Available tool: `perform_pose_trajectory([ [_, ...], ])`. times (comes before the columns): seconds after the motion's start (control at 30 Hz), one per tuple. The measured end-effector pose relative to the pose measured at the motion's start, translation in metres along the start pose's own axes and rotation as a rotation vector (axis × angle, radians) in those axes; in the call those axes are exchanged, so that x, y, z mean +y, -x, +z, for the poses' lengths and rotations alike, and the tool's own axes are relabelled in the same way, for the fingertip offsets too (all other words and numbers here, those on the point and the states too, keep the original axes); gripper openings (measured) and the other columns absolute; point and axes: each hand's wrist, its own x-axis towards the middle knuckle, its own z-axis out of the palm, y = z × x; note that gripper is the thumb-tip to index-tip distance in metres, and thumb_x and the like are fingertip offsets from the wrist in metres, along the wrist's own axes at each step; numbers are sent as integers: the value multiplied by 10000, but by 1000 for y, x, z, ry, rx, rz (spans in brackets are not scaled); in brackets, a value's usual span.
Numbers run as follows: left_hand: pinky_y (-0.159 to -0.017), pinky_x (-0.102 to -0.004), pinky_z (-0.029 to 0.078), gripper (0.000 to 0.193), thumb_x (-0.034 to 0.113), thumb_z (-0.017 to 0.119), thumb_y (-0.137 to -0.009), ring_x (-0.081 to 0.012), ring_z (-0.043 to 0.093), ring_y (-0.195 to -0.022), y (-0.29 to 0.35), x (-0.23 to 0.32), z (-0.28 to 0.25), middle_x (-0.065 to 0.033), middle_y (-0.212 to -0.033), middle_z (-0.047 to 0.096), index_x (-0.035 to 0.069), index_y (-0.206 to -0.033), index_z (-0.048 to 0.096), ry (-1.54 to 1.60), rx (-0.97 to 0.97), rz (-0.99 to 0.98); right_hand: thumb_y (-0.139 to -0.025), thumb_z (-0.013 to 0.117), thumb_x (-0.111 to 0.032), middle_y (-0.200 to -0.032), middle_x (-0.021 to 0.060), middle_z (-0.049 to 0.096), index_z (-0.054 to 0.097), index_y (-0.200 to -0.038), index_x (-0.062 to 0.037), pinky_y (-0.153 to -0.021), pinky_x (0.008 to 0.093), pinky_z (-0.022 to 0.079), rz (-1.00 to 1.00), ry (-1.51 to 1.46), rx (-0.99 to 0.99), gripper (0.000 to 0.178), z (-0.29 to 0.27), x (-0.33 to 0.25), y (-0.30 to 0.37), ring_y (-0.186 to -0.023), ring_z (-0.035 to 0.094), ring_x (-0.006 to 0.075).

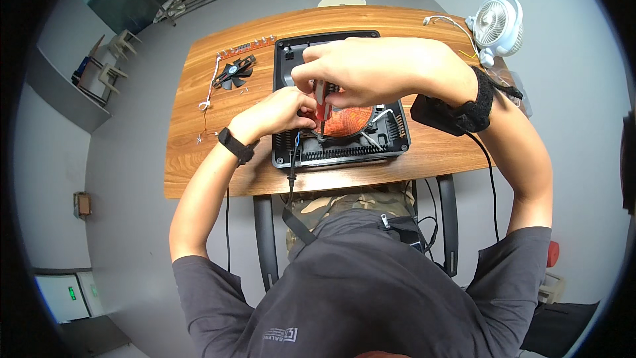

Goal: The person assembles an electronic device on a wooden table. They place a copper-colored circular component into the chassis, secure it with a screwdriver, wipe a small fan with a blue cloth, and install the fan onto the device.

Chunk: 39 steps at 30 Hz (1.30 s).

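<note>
An opened black appliance housing (342,157) lies on the wooden table in front of me, with a round copper-coloured coil (352,121) inside it; it looks like an induction cooker. My right hand (364,69) is wrapped round the red-and-grey handle of a screwdriver (323,107). The screwdriver stands roughly upright, its shaft pointing down at the coil's near left edge. My left hand (283,111) is beside it, fingers curled and pressed together at the coil's left edge. What those fingers hold, if anything, is hidden. Both wrists wear black straps.
On the table's left lie a small black fan (233,74), loose screws (245,89) and an orange strip-shaped board (246,47) with a white cable. A light-blue desk fan (498,25) stands at the far right. A black cord (291,176) hangs over the near edge.
</note>
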Motion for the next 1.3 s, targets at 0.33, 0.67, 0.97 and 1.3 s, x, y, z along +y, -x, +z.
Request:
perform_pose_trajectory([
  [0.33, -856, -428, 554, 347, 156, 865, -784, -303, 696, -977, 0, -16, 9, -134, -1078, 720, 44, -1080, 725, 164, 42, -31, -1025, 578, -417, -739, 168, 630, 584, -1062, 3, -678, 484, 549, 108, 225, 122, 421, 15, -4, -13, -740, 667, 400],
  [0.67, -862, -417, 549, 209, 180, 822, -833, -312, 695, -952, 1, 1, -2, -146, -962, 725, 48, -983, 762, -46, -26, -72, -894, 694, -232, -1034, 184, 629, 599, -1163, -6, -763, 463, 557, 60, 109, -41, 364, -1, -12, -7, -918, 674, 371],
  [0.97, -917, -421, 538, 234, 147, 848, -788, -342, 673, -1015, -1, -16, 8, -165, -1050, 691, 9, -929, 722, -4, 96, 95, -906, 632, -288, -857, 208, 672, 642, -1001, 3, -709, 484, 559, 309, 100, -30, 306, 6, -18, -18, -812, 690, 398],
  [1.3, -825, -416, 548, 230, 178, 825, -829, -308, 710, -904, -1, -21, 8, -158, -919, 724, 56, -1015, 766, -8, 2, 17, -877, 694, -161, -819, 192, 658, 642, -994, 7, -690, 457, 533, 9, -18, 29, 212, 8, -1, -10, -760, 668, 360],
])
